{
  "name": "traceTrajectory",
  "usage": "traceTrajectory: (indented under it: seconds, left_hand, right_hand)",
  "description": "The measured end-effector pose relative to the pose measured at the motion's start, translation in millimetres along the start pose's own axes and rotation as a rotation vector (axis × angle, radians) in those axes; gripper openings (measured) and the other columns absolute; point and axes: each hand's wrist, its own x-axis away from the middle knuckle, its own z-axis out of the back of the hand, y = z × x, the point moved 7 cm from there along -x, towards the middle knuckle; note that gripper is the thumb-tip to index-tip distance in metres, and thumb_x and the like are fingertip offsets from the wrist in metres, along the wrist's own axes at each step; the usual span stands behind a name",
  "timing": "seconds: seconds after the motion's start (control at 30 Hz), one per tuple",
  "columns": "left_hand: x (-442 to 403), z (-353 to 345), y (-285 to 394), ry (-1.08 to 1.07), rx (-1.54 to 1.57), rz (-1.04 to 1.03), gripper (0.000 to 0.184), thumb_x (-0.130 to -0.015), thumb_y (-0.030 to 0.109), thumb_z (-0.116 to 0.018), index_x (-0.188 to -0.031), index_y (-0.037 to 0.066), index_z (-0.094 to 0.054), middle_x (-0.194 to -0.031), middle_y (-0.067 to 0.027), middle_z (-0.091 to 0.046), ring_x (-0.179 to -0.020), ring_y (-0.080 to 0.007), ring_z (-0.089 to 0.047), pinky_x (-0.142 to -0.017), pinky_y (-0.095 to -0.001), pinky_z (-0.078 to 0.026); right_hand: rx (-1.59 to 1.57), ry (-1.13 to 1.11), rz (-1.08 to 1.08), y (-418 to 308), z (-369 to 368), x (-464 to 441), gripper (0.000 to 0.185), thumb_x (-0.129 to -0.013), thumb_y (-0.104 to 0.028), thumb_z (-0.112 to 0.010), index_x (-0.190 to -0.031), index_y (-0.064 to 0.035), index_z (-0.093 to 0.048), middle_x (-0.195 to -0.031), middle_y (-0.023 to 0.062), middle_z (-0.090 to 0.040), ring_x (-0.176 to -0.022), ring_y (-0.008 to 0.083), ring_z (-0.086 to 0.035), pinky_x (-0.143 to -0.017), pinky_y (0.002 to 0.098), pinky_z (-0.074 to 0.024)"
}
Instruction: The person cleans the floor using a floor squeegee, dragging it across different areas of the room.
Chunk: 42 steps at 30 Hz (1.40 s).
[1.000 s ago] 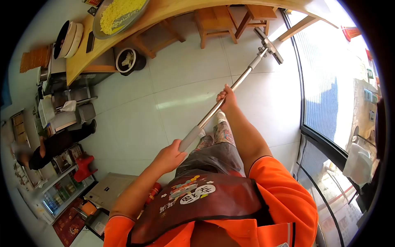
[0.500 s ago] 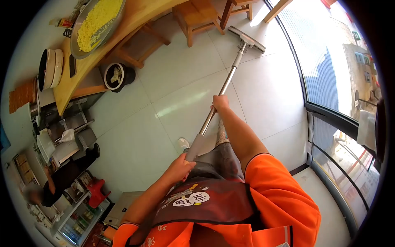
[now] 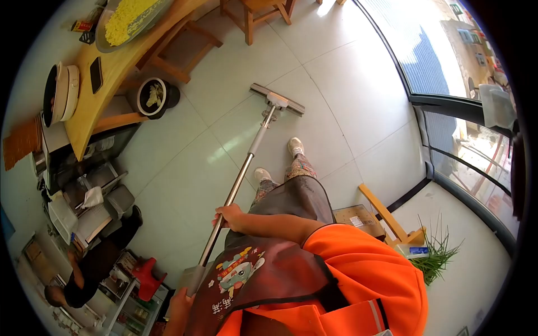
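Note:
A flat-headed mop point(image 3: 240, 182) with a long metal pole slants across the view. Its wide grey head point(image 3: 277, 99) rests on the tiled floor ahead of my shoes. My right hand point(image 3: 228, 217) is closed around the middle of the pole. Down near the bottom edge, my left hand point(image 3: 180, 307) wraps the grey grip at the pole's upper end; part of that hand is cut off by the frame. A dark apron point(image 3: 252, 269) with a printed cartoon hangs over my front.
At upper left, a wooden counter point(image 3: 89, 106) carries a pan of yellow food point(image 3: 126, 22) and a phone point(image 3: 97, 75). Below stands a bin point(image 3: 152, 98), near wooden stools point(image 3: 188, 50). A person in black point(image 3: 98, 269) is at lower left. Green stalks point(image 3: 437, 257) and a cardboard box point(image 3: 364, 221) lie right.
The mop head has come back toward me and left across the floor. Both my hands have moved lower and left with the pole. The box and green stalks have come into view.

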Motion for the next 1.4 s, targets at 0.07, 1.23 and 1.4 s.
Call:
traceTrajectory:
  seconds: [0.07, 1.23, 1.4]
  left_hand:
    - [-22.8, 4.5, 2.5, -0.024, -0.032, 0.011, 0.035, -0.079, 0.029, -0.066, -0.1, 0.005, -0.053, -0.075, -0.0212, -0.06, -0.07, -0.0414, -0.058, -0.059, -0.0457, -0.047]
    - [-163.6, 59.1, 40.7, -0.165, -0.188, -0.292, 0.033, -0.086, 0.034, -0.058, -0.098, 0.004, -0.05, -0.068, -0.0211, -0.06, -0.068, -0.0391, -0.062, -0.055, -0.0402, -0.046]
    - [-218.7, 0.9, 231.0, -0.188, -0.241, -0.421, 0.036, -0.086, 0.036, -0.057, -0.094, 0.002, -0.049, -0.075, -0.025, -0.06, -0.072, -0.0436, -0.059, -0.059, -0.0462, -0.046]
  right_hand:
    - [-0.044, 0.01, 0.101, -15.9, 6.8, -10.2, 0.012, -0.084, -0.005, -0.052, -0.088, 0.005, -0.047, -0.072, 0.0134, -0.055, -0.062, 0.0321, -0.062, -0.057, 0.0459, -0.0566]
    - [0.262, 0.241, 0.808, -48.2, 44.3, -133.9, 0.037, -0.089, -0.016, -0.05, -0.102, 0.0112, -0.028, -0.07, 0.0186, -0.056, -0.054, 0.032, -0.062, -0.041, 0.0424, -0.0535]
    - [0.008, 0.608, 0.863, -204.0, 189.7, -42.9, 0.032, -0.085, -0.013, -0.05, -0.095, 0.0118, -0.032, -0.063, 0.0178, -0.056, -0.044, 0.0299, -0.06, -0.034, 0.0394, -0.0498]
